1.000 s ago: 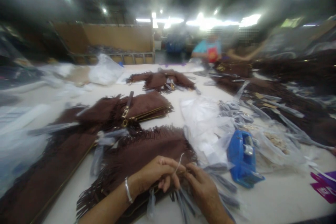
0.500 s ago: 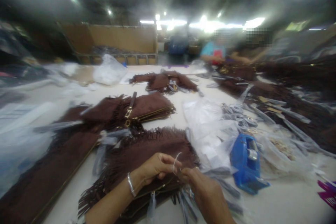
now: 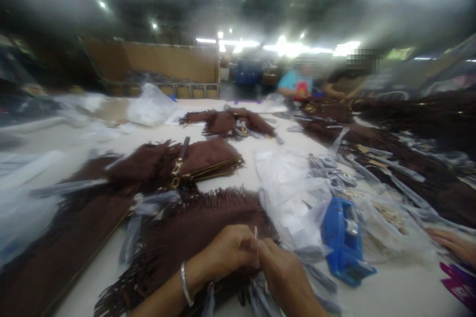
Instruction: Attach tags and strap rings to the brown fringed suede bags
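Left hand (image 3: 227, 251) and right hand (image 3: 284, 267) are meeting over the fringed brown bag (image 3: 208, 225), forearms converging; curled fingers of both are pinching a white string (image 3: 256, 233).

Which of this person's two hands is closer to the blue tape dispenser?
Right. The right hand is to the left of the blue tape dispenser, apart from it; the left hand is farther left, beyond the right hand.

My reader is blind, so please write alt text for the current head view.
A person's left hand and right hand are close together over a brown fringed item, a thin white strand between them. A blue tape dispenser sits to the right on the pale table; more brown fringed items lie beyond.
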Tool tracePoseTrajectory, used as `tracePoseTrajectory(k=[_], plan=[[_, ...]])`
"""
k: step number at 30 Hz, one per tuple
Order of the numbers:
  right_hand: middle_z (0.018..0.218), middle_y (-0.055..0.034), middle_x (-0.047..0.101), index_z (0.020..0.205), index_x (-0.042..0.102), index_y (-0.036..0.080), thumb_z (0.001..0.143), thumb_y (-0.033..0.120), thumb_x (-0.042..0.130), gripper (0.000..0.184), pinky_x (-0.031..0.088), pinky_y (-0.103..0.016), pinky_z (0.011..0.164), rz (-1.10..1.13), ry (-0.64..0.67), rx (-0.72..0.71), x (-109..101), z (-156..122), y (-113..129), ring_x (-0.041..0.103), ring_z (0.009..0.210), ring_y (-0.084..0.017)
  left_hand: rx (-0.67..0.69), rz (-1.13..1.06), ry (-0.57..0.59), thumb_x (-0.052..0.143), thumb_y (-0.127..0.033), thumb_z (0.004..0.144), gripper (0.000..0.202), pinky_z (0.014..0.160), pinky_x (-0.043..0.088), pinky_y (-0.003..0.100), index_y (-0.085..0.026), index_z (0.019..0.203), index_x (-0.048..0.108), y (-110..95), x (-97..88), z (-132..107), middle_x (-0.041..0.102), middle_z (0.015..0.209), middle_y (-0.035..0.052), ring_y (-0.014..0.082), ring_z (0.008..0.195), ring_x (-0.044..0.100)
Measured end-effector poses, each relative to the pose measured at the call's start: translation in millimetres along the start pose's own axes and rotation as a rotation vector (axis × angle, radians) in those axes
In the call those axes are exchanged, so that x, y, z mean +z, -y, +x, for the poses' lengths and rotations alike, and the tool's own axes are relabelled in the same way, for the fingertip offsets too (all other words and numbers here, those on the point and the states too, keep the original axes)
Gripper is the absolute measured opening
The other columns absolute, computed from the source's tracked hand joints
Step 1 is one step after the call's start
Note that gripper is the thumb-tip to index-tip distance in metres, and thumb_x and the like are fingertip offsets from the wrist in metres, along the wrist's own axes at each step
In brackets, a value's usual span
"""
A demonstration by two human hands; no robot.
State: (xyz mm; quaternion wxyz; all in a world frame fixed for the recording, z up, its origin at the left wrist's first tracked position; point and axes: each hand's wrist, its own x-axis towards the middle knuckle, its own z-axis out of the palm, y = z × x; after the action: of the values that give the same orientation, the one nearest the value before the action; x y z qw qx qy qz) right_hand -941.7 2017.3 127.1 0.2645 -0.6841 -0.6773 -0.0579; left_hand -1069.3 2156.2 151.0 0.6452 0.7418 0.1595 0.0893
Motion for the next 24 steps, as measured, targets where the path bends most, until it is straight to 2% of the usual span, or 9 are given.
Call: tracePoseTrajectory(k=[3, 8, 11, 13, 15, 17, 19, 21, 24], plan=[[0.079, -0.0029, 0.066, 0.101, 0.059, 0.022, 0.098, 0.022, 0.036, 0.024, 0.047, -0.022, 0.060, 0.307, -0.012, 0.195, 4.6, -6.1, 5.1, 0.066, 0.069, -0.016, 0.013, 0.107, 0.028, 0.072, -0.014, 0.068, 0.011, 0.062, 0.037, 0.021, -0.016, 0.079, 0.072, -1.6, 1.1, -1.0, 0.059, 0.076, -0.0027, 0.0126, 0.071, 0.054], [0.054, 0.0048, 0.059, 0.096, 0.052, 0.024, 0.100, 0.047, 0.035, 0.028, 0.043, -0.024, 0.051, 0.629, -0.098, 0.600, 8.2, -16.6, 19.9, 0.058, 0.047, -0.016, 0.054, 0.157, -0.070, 0.069, -0.023, 0.077, 0.006, 0.071, 0.040, 0.023, -0.018, 0.078, 0.073, 2.4, 3.7, -4.8, 0.063, 0.081, 0.0006, 0.0150, 0.079, 0.057], [0.053, 0.0054, 0.060, 0.098, 0.050, 0.024, 0.099, 0.051, 0.036, 0.031, 0.045, -0.024, 0.054, 0.659, -0.161, 0.734, 9.2, -21.8, 19.9, 0.059, 0.049, -0.016, -0.052, -0.073, -0.161, 0.074, -0.024, 0.072, 0.013, 0.056, 0.036, 0.020, -0.015, 0.071, 0.064, 16.2, 3.1, -6.5, 0.059, 0.068, -0.0016, 0.0102, 0.060, 0.050], [0.053, 0.0057, 0.059, 0.097, 0.052, 0.023, 0.099, 0.048, 0.037, 0.029, 0.046, -0.023, 0.054, 0.611, -0.134, 0.736, 10.6, -27.1, 15.1, 0.059, 0.049, -0.015, -0.142, -0.303, -0.262, 0.073, -0.030, 0.075, 0.021, 0.045, 0.025, 0.019, -0.016, 0.075, 0.058, 27.6, 2.1, -8.1, 0.050, 0.054, -0.0060, 0.0065, 0.045, 0.036], [0.060, 0.0039, 0.062, 0.092, 0.056, 0.024, 0.099, 0.042, 0.039, 0.026, 0.047, -0.023, 0.057, 0.540, -0.053, 0.600, 12.2, -35.0, 8.5, 0.062, 0.055, -0.015, -0.175, -0.458, -0.356, 0.071, -0.037, 0.079, 0.027, 0.042, 0.017, 0.019, -0.017, 0.079, 0.053, 34.5, 0.9, -10.9, 0.042, 0.047, -0.0093, 0.0049, 0.040, 0.025], [0.078, 0.0003, 0.068, 0.097, 0.060, 0.024, 0.097, 0.034, 0.045, 0.018, 0.051, -0.023, 0.062, 0.491, 0.040, 0.393, 12.2, -43.8, 2.2, 0.066, 0.067, -0.015, -0.156, -0.511, -0.404, 0.072, -0.041, 0.079, 0.031, 0.042, 0.018, 0.018, -0.017, 0.079, 0.051, 32.3, 0.0, -14.3, 0.041, 0.047, -0.0092, 0.0043, 0.040, 0.026], [0.095, -0.0023, 0.071, 0.114, 0.059, 0.024, 0.094, 0.028, 0.050, 0.022, 0.054, -0.023, 0.066, 0.463, 0.053, 0.275, 8.1, -49.9, -2.3, 0.068, 0.072, -0.015, -0.129, -0.505, -0.411, 0.072, -0.042, 0.079, 0.032, 0.042, 0.019, 0.017, -0.017, 0.079, 0.052, 20.5, 0.3, -16.6, 0.044, 0.048, -0.0083, 0.0040, 0.041, 0.028], [0.098, -0.0040, 0.071, 0.121, 0.057, 0.024, 0.094, 0.028, 0.052, 0.029, 0.056, -0.023, 0.066, 0.419, -0.050, 0.305, -1.4, -49.2, -3.6, 0.069, 0.072, -0.016, -0.087, -0.470, -0.405, 0.073, -0.041, 0.079, 0.031, 0.041, 0.021, 0.017, -0.017, 0.079, 0.053, 2.8, 2.8, -15.8, 0.045, 0.050, -0.0076, 0.0040, 0.040, 0.030], [0.094, -0.0048, 0.071, 0.116, 0.060, 0.023, 0.094, 0.034, 0.053, 0.025, 0.055, -0.025, 0.066, 0.445, -0.190, 0.448, -20.6, -34.0, 1.6, 0.068, 0.073, -0.017, -0.036, -0.423, -0.347, 0.071, -0.035, 0.079, 0.025, 0.041, 0.023, 0.018, -0.016, 0.078, 0.055, -23.4, 12.6, -8.7, 0.047, 0.052, -0.0068, 0.0049, 0.041, 0.034]])
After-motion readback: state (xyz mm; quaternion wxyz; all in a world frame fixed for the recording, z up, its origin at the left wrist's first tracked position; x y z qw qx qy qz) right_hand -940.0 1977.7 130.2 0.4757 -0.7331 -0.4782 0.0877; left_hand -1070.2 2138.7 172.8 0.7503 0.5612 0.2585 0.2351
